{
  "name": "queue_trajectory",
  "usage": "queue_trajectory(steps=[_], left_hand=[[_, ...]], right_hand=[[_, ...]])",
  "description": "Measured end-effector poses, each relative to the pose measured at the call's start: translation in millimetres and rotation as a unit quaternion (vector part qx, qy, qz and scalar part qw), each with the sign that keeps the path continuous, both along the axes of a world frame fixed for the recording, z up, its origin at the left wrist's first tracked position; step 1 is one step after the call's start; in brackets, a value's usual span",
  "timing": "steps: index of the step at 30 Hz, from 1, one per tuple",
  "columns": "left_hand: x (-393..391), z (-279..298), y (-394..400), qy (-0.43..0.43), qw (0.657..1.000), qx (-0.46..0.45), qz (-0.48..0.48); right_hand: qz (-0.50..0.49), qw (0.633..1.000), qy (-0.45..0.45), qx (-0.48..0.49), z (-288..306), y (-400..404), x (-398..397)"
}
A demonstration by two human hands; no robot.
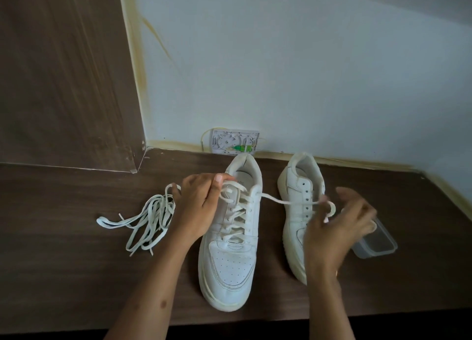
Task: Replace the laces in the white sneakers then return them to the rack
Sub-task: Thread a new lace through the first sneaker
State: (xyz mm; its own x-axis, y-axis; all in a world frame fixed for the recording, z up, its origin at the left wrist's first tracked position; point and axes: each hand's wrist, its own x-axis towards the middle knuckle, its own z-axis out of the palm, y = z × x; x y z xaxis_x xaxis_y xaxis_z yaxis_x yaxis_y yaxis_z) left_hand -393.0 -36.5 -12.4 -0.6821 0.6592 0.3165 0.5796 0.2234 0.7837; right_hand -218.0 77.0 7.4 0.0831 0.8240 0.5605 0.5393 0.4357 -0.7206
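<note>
Two white sneakers stand toes toward me on a dark wooden surface. The left sneaker (231,258) is laced with a white lace (278,201). My left hand (199,207) grips one end of that lace at the top eyelets. The other end runs rightward over the right sneaker (297,194), where my right hand (339,227), blurred by motion, holds a loop of it in its fingers. The right sneaker has bare eyelets and no lace. A bundle of loose white laces (143,224) lies on the surface left of my left hand.
A clear plastic container (378,242) sits partly behind my right hand. A small white wall box (235,141) with green parts is mounted at the base of the pale wall. A dark wooden panel (63,71) rises at the left.
</note>
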Motion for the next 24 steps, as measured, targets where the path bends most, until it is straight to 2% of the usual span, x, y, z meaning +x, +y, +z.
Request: queue_trajectory(steps=[3,5,8,12,14,18,21,24], left_hand=[[-4.0,-5.5,1.9,0.004,1.000,0.007,-0.012],[-4.7,-6.9,2.8,-0.001,1.000,0.005,-0.015],[-2.0,-4.7,2.2,0.006,1.000,-0.020,-0.009],[1.6,-3.5,-0.1,0.021,0.998,-0.059,-0.009],[1.0,-3.3,-0.7,0.019,0.998,-0.062,-0.011],[-4.7,-2.0,-4.2,0.008,0.998,-0.065,-0.003],[-11.3,-2.9,-10.2,0.000,0.997,-0.079,-0.012],[-14.5,-2.6,-12.9,0.008,0.996,-0.088,-0.032]], right_hand=[[0.137,0.980,-0.143,0.029,-7.1,-16.6,-16.4],[0.195,0.963,-0.187,0.015,-14.5,-27.4,-25.6],[0.195,0.968,-0.159,0.019,-15.9,-32.6,-29.8],[0.083,0.995,0.009,-0.049,-4.6,-7.0,-9.4],[0.045,0.995,0.047,-0.074,-2.4,1.7,1.1],[0.066,0.997,-0.013,-0.037,-2.5,-8.1,-4.5],[0.146,0.986,-0.081,0.005,-2.2,-18.1,-14.7],[0.234,0.961,-0.144,0.001,-8.3,-26.7,-24.2]])
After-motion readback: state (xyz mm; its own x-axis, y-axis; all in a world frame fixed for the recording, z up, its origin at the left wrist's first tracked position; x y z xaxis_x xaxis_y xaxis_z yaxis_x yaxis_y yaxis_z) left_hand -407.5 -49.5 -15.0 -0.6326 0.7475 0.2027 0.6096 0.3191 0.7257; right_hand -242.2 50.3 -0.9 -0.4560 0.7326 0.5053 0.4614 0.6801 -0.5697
